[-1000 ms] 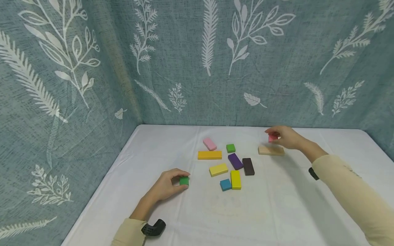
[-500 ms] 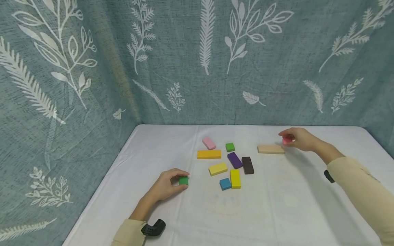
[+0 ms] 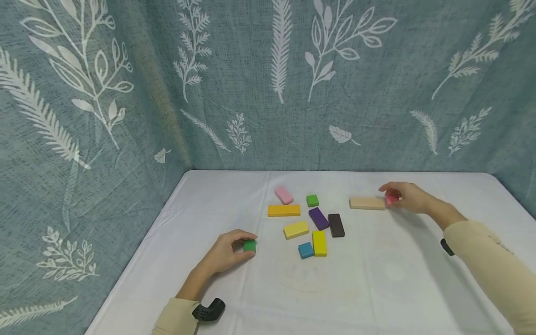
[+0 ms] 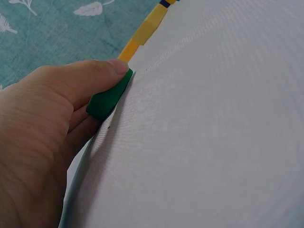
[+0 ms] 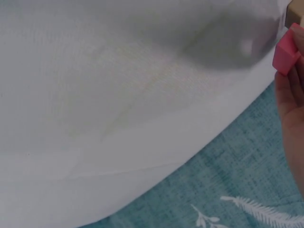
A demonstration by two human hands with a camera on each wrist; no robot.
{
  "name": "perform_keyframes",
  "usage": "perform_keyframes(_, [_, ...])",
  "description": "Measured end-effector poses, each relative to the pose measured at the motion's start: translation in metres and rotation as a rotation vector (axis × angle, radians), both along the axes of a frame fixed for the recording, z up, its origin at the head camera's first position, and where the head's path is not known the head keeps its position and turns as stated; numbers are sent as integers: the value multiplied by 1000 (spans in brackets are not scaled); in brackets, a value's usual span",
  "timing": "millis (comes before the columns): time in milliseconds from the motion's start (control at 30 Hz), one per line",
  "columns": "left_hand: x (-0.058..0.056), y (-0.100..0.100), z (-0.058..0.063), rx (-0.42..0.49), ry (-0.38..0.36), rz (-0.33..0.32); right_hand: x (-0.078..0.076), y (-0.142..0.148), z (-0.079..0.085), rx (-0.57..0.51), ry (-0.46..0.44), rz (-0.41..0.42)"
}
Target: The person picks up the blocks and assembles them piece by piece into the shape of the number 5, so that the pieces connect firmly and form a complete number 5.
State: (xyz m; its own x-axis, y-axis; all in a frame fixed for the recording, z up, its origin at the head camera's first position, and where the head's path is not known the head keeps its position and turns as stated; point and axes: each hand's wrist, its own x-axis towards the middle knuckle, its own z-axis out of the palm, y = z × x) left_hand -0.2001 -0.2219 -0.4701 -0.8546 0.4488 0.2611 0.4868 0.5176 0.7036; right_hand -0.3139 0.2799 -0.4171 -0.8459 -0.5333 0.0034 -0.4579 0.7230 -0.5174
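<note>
My left hand (image 3: 228,251) pinches a dark green block (image 3: 249,246) between thumb and fingers at the left of the white cloth; the left wrist view shows the same green block (image 4: 110,96) low against the cloth. At the back right, my right hand (image 3: 408,197) pinches a small red-pink block (image 3: 392,200) right at the right end of a long natural wood block (image 3: 367,204). In the right wrist view the red-pink block (image 5: 286,51) shows at the right edge, with the wood block (image 5: 295,14) just behind it.
Mid-table lie a pink block (image 3: 284,195), an orange block (image 3: 284,211), a light green block (image 3: 312,200), a purple block (image 3: 319,218), a dark brown block (image 3: 336,225), a pale yellow block (image 3: 296,230), a bright yellow block (image 3: 319,243) and a blue block (image 3: 306,250). A patterned curtain (image 3: 251,83) hangs behind.
My right hand has carried the red-pink block from above the wood block rightward, then down to its right end. My left hand keeps its hold on the green block in the same place.
</note>
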Motion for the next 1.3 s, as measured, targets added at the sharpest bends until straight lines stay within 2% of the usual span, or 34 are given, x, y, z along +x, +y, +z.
perform_keyframes(133, [1, 0, -1, -4, -1, 2, 1, -1, -4, -12, -21, 4])
perform_keyframes(367, [1, 0, 2, -2, 8, 1, 1, -1, -3, -24, -7, 20])
perform_keyframes(733, [1, 0, 2, -3, 14, -11, 3, -5, -3, -50, -62, 5])
perform_keyframes(1300, [1, -1, 1, -10, 7, -3, 4, 0, -3, -27, -35, 6])
